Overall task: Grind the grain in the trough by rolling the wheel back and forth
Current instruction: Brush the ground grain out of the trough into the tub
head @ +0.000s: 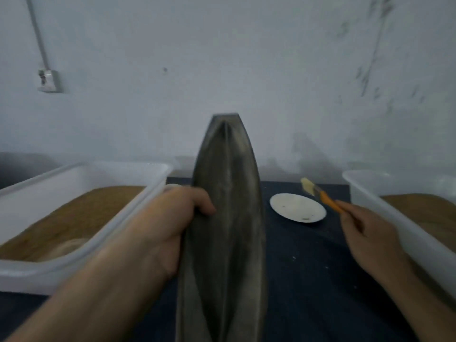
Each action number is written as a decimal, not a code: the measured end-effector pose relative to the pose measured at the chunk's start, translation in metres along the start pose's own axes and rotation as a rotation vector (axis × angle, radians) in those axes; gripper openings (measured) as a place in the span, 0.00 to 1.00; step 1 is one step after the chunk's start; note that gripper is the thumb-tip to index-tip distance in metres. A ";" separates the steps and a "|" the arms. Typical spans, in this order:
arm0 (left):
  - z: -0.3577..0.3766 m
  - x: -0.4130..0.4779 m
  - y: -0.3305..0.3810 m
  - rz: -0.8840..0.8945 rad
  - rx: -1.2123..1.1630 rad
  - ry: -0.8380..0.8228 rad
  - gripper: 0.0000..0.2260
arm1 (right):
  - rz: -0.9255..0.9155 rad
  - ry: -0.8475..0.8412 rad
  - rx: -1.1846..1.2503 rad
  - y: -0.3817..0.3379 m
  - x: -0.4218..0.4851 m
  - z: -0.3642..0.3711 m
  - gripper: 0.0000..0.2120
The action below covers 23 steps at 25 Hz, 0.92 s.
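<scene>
Hands both busy: left hand (pixel 167 225) grips the left rim of the long dark-grey boat-shaped metal trough (pixel 229 230). Right hand (pixel 370 235) pinches an orange-handled brush (pixel 329 201), bristles ahead of it, near a round white plate (pixel 297 207). Wheel unseen. Best: hold trough steady, sweep residue along the groove.

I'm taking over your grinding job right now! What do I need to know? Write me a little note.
Left hand: grips the left rim of the trough.
Right hand: holds an orange-handled brush, with its bristles just past the white plate.
Where things are: the trough lies lengthwise on the dark cloth. It sits between the left tub and the right tub, and both tubs hold brown grain.
Done: the trough shows only pale dust, with no pile of grain in it.
Left: the wheel is not in view. You will probably need to fetch it, put grain in the trough, and roll the wheel back and forth.
</scene>
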<state>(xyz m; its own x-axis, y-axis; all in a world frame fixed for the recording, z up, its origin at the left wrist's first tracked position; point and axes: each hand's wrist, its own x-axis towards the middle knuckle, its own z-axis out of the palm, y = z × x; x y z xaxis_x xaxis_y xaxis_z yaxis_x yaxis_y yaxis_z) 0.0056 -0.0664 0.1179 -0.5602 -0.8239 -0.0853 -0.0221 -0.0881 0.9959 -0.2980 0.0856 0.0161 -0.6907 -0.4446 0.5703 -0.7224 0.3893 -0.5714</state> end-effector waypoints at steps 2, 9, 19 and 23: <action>0.036 -0.001 -0.020 -0.098 0.032 -0.056 0.16 | -0.002 -0.012 0.056 0.011 0.000 0.002 0.15; 0.075 0.059 -0.077 -0.270 -0.120 -0.018 0.27 | 0.001 -0.081 0.094 0.024 0.004 0.018 0.14; 0.067 0.088 -0.079 -0.167 -0.058 0.084 0.21 | -0.019 -0.228 0.033 0.024 0.010 0.025 0.21; 0.067 0.090 -0.081 -0.171 -0.023 0.108 0.19 | -0.027 -0.335 -0.092 0.022 0.011 0.026 0.22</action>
<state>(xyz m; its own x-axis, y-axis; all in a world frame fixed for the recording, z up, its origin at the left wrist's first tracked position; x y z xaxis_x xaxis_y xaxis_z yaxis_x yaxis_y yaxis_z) -0.0985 -0.0960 0.0315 -0.4579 -0.8509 -0.2575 -0.0896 -0.2440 0.9656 -0.3202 0.0687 -0.0052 -0.6339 -0.6895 0.3504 -0.7504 0.4385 -0.4946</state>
